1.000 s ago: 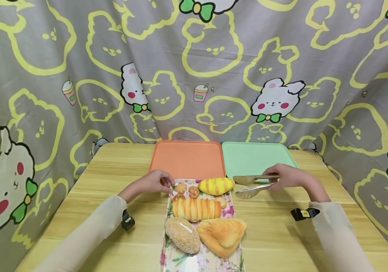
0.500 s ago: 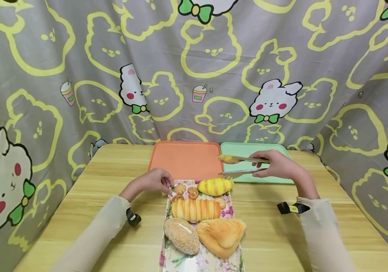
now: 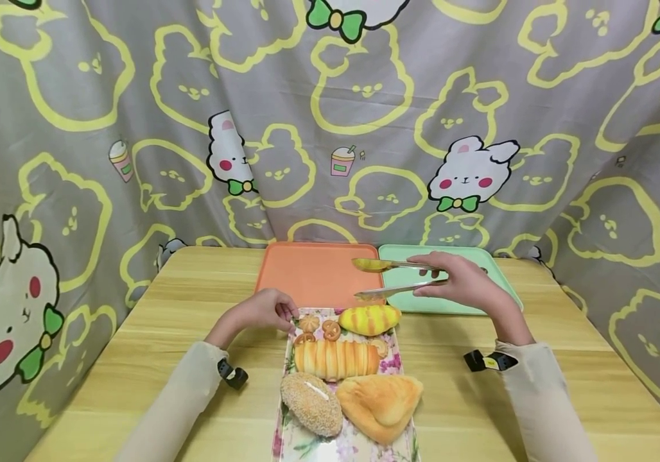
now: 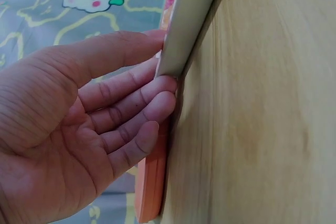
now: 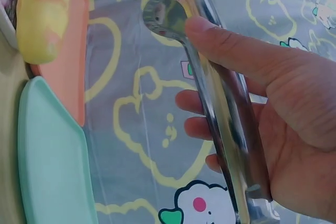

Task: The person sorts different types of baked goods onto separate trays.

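My left hand (image 3: 263, 309) is at the far left corner of a floral tray (image 3: 338, 448); in the left wrist view its thumb and fingertips (image 4: 167, 85) pinch the tray's pale edge (image 4: 190, 22). My right hand (image 3: 464, 280) grips metal tongs (image 3: 372, 264), seen in the right wrist view with fingers and thumb round both arms (image 5: 210, 85). The tongs' tips are apart, nothing between them, above where the orange and green trays meet. Below them a yellow striped bread (image 3: 369, 319) lies on the floral tray, beside small cookies (image 3: 331, 330).
An orange tray (image 3: 315, 276) and a green tray (image 3: 494, 276) stand side by side at the back of the wooden table (image 3: 203, 269). Nearer lie a ridged roll (image 3: 336, 359), a sesame bread (image 3: 311, 404) and a triangular bread (image 3: 381, 407). A patterned curtain (image 3: 284, 64) hangs behind.
My right hand has carried the tongs left and toward the back, from beside the yellow bread to over the back trays. My left hand has stayed at the floral tray's corner.
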A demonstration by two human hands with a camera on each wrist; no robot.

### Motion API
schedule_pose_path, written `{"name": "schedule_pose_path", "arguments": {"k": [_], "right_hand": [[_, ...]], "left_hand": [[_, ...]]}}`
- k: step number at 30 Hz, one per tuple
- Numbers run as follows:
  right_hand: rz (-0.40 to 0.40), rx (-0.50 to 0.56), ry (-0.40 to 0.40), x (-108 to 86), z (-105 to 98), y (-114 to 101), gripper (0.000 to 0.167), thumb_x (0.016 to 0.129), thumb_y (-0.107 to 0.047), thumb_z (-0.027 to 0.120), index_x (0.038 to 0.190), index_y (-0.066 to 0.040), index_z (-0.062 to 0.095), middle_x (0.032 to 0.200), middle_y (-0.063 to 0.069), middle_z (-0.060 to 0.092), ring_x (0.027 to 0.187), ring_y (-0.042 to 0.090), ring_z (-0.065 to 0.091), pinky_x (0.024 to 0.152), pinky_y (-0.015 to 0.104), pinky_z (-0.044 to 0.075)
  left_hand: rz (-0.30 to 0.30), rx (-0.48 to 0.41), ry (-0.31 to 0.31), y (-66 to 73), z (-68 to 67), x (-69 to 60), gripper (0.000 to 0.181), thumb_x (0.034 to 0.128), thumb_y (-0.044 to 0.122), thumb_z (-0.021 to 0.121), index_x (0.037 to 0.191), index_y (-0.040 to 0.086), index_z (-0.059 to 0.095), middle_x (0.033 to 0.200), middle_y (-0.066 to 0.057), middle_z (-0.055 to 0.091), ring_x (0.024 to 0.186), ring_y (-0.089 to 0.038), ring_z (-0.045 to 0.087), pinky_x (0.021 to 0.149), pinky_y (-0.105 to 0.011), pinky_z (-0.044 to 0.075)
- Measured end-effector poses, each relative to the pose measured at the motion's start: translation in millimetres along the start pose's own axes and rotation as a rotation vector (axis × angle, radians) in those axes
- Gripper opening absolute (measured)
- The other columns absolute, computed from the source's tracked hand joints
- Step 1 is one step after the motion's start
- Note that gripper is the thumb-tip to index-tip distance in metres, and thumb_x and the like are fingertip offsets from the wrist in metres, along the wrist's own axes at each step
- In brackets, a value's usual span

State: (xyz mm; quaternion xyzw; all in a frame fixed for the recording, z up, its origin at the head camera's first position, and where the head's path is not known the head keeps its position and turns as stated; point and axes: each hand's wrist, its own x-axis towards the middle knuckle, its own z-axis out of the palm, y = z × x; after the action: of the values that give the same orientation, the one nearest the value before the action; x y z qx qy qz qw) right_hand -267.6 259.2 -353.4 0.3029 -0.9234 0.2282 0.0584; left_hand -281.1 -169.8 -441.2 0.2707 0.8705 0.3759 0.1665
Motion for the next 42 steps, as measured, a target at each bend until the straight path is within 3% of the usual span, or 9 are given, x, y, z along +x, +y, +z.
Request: {"name": "schedule_pose_path", "arguments": {"k": [5, 8, 14, 17, 21, 28, 34, 37, 42], "right_hand": [[0.060, 0.009, -0.027, -1.4, 1, -4, 0.057, 0.077, -0.031, 0.090, 0.127, -0.010, 0.070, 0.110, 0.003, 0.074, 0.089, 0.018, 0.064, 0.071, 0.028, 0.052], [0.042, -0.008, -0.044, -1.8, 3, -4, 0.055, 0.078, -0.032, 0.089, 0.125, -0.009, 0.072, 0.109, 0.003, 0.075, 0.089, 0.018, 0.067, 0.072, 0.029, 0.054], [-0.024, -0.144, -0.052, -3.7, 1, -5, 0.051, 0.078, -0.038, 0.086, 0.122, -0.014, 0.076, 0.095, -0.007, 0.075, 0.082, 0.009, 0.067, 0.088, 0.040, 0.046], [-0.017, -0.218, -0.068, -5.9, -1, -7, 0.053, 0.075, -0.040, 0.086, 0.122, -0.018, 0.076, 0.087, -0.014, 0.070, 0.078, 0.006, 0.060, 0.089, 0.049, 0.038], [-0.010, -0.283, -0.087, -5.9, 1, -7, 0.056, 0.072, -0.041, 0.086, 0.123, -0.020, 0.076, 0.081, -0.014, 0.062, 0.075, 0.005, 0.056, 0.088, 0.053, 0.039], [0.016, -0.310, -0.114, -1.6, 11, 2, 0.054, 0.072, -0.040, 0.087, 0.121, -0.019, 0.077, 0.084, -0.012, 0.067, 0.079, 0.009, 0.062, 0.086, 0.049, 0.040], [-0.019, -0.273, -0.082, -1.2, 13, 8, 0.047, 0.073, -0.037, 0.087, 0.116, -0.019, 0.079, 0.084, -0.012, 0.071, 0.078, 0.008, 0.063, 0.085, 0.044, 0.037], [-0.052, -0.271, -0.045, -1.2, 13, 9, 0.044, 0.074, -0.036, 0.087, 0.113, -0.019, 0.080, 0.081, -0.014, 0.070, 0.073, 0.005, 0.060, 0.081, 0.040, 0.038], [-0.079, -0.261, 0.083, 0.5, 10, 11, 0.041, 0.076, -0.037, 0.085, 0.113, -0.019, 0.080, 0.077, -0.011, 0.067, 0.061, 0.001, 0.050, 0.062, 0.027, 0.039]], "left_hand": [[-0.012, 0.004, 0.010, -0.5, 2.6, 0.1, 0.023, 0.0813, 0.010, 0.085, 0.100, 0.001, 0.074, 0.088, -0.006, 0.070, 0.079, -0.014, 0.063, 0.073, -0.024, 0.054], [-0.026, 0.000, 0.008, 0.5, 2.9, 0.0, 0.021, 0.0824, 0.009, 0.083, 0.100, 0.002, 0.074, 0.088, -0.005, 0.070, 0.079, -0.014, 0.063, 0.073, -0.025, 0.055], [-0.037, -0.007, 0.004, 2.0, 1.6, 0.1, 0.021, 0.0827, 0.007, 0.082, 0.100, 0.001, 0.073, 0.086, -0.004, 0.069, 0.079, -0.014, 0.063, 0.072, -0.025, 0.055], [-0.018, 0.005, 0.009, 5.3, 0.3, -1.3, 0.022, 0.0822, 0.007, 0.082, 0.101, 0.001, 0.073, 0.086, -0.003, 0.069, 0.079, -0.014, 0.063, 0.072, -0.026, 0.055], [-0.020, 0.017, 0.013, 6.0, 0.1, -0.8, 0.022, 0.0815, 0.007, 0.083, 0.100, 0.002, 0.074, 0.086, -0.003, 0.068, 0.079, -0.014, 0.063, 0.073, -0.026, 0.055], [-0.025, 0.006, 0.004, 2.7, 0.9, 1.0, 0.023, 0.0823, 0.010, 0.084, 0.101, 0.002, 0.074, 0.088, -0.005, 0.069, 0.079, -0.013, 0.063, 0.073, -0.025, 0.055], [-0.008, -0.007, -0.002, 3.4, 0.9, 1.2, 0.022, 0.0816, 0.007, 0.083, 0.100, -0.001, 0.073, 0.086, -0.006, 0.070, 0.077, -0.013, 0.063, 0.071, -0.024, 0.055], [-0.006, -0.017, -0.005, 2.7, 1.5, 1.1, 0.022, 0.0816, 0.007, 0.083, 0.100, -0.001, 0.073, 0.086, -0.007, 0.070, 0.077, -0.013, 0.063, 0.071, -0.024, 0.055], [-0.019, -0.025, 0.004, 2.5, 0.9, 0.4, 0.023, 0.0815, 0.007, 0.083, 0.101, -0.001, 0.073, 0.087, -0.007, 0.069, 0.078, -0.014, 0.062, 0.071, -0.024, 0.054]]}}
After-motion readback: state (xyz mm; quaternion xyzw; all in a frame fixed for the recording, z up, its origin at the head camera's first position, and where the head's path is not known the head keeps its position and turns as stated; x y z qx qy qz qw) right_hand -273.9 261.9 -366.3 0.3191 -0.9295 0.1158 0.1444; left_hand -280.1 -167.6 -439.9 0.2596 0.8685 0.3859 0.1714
